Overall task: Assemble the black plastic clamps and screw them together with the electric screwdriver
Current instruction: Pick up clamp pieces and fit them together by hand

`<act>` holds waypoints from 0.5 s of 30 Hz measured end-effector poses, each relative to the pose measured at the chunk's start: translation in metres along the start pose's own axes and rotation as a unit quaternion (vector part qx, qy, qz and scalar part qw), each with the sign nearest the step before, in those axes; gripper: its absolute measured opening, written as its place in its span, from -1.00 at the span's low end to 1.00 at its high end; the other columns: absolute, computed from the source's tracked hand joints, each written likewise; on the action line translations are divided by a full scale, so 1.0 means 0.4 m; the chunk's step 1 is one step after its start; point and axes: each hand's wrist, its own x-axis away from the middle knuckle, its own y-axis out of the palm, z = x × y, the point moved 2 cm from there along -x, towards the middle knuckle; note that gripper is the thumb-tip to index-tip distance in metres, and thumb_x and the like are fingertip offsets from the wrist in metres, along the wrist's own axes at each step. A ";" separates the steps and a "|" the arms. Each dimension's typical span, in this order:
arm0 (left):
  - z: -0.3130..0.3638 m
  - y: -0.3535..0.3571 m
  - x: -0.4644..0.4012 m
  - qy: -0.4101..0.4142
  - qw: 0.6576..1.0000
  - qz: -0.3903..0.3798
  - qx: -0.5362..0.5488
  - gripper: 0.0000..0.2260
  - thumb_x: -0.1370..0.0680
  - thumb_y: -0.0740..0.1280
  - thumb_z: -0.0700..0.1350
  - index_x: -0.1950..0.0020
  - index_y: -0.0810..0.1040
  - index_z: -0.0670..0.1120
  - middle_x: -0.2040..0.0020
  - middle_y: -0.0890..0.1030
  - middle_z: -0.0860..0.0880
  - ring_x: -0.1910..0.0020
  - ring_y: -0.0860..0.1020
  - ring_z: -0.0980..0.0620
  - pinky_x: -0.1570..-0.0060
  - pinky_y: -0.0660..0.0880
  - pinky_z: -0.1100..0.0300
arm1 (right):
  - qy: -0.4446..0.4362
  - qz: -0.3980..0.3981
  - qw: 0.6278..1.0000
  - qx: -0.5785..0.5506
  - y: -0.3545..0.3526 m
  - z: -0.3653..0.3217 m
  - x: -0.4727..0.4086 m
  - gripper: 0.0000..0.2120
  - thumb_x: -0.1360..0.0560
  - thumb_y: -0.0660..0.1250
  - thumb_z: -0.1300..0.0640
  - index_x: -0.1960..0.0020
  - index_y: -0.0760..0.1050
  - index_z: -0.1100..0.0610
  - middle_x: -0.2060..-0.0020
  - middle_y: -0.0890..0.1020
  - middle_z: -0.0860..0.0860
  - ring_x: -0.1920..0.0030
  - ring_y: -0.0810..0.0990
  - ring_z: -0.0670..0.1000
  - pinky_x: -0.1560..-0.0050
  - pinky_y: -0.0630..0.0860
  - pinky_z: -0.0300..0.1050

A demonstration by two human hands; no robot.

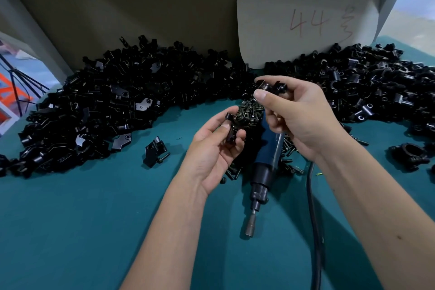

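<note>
Over teal felt, hands [216, 146] [296, 113] pinching clamp halves [231, 128] – glossy, angular

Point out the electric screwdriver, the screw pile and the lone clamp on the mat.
electric screwdriver [267, 148]: head view, blue body.
screw pile [250, 112]: head view, top of heap.
lone clamp [154, 151]: head view, block face.

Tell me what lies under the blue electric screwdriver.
The blue electric screwdriver lies on a heap of dark screws spread over the teal table. Its rear end is hidden behind the right hand.
</note>
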 end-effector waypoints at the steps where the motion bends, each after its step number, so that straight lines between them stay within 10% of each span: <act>1: 0.002 0.000 0.002 -0.001 1.000 -0.003 0.016 -0.71 -0.70 0.18 -0.29 -0.28 0.66 -0.16 0.17 0.66 -0.09 0.23 0.63 0.07 0.18 0.62 0.27 | 0.000 -0.005 1.000 -0.009 0.002 0.000 0.001 -0.83 -0.55 0.51 0.22 -0.14 0.68 0.12 0.43 0.55 0.01 0.49 0.44 -0.02 0.50 0.36 -0.20; 11: 0.023 0.003 0.021 -0.063 0.974 -0.021 0.218 -0.68 -0.54 0.37 -0.19 -0.20 0.60 -0.38 -0.16 0.66 -0.31 0.15 0.71 -0.08 0.21 0.67 0.20 | 0.001 0.011 0.998 -0.056 0.001 -0.003 -0.001 -0.89 -0.70 0.30 0.15 -0.05 0.50 0.20 0.03 0.67 0.16 0.03 0.75 0.14 0.32 0.61 -0.16; 15: 0.023 0.000 0.026 -0.091 0.964 -0.028 0.249 -0.68 -0.54 0.31 -0.19 -0.25 0.52 -0.33 -0.10 0.68 -0.27 0.23 0.66 -0.08 0.26 0.64 0.20 | -0.014 -0.005 1.000 -0.014 -0.006 -0.005 -0.002 -0.95 -0.59 0.44 0.31 -0.03 0.58 0.23 0.23 0.66 0.08 0.23 0.68 0.05 0.37 0.55 -0.20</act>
